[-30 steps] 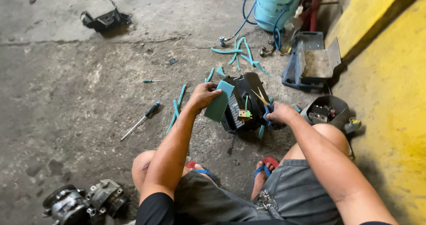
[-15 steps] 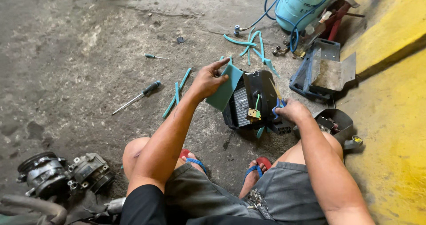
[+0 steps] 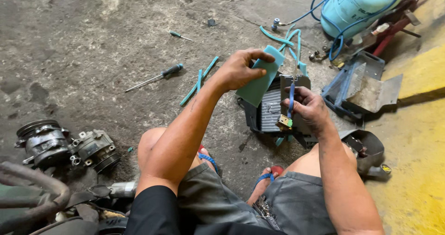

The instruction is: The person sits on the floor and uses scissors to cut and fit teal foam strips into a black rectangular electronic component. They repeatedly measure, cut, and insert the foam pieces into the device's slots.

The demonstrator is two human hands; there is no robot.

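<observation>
while the left hand (image 3: 238,70) pinches a teal foam sheet (image 3: 259,77) and the right hand (image 3: 308,109) grips a blue-handled brush (image 3: 288,107) at frame centre, glue may smear the finned core (image 3: 270,110) if either slips.

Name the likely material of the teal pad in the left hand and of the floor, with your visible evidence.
Teal pad: probably soft foam, matte, bending slightly under the left hand. Floor: looks like rough bare concrete, grey, pitted and stained.
</observation>
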